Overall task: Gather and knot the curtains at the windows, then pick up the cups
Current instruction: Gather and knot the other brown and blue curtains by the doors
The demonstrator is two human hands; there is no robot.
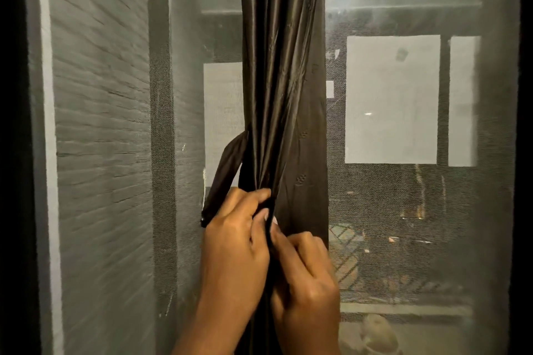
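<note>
Head view: curtain [281,81], dark and glossy, hangs bunched in folds before the window mesh [403,196]. Left hand [235,242] grips the gathered folds, fingers curled round them. Right hand [305,277], just beside it, pinches the same bunch. A loop of fabric [227,170], possibly a tieback, projects left.

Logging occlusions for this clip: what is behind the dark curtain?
Behind the bunched curtain is a mesh window screen, showing on both sides. The strip directly behind the folds is covered and cannot be seen.
</note>
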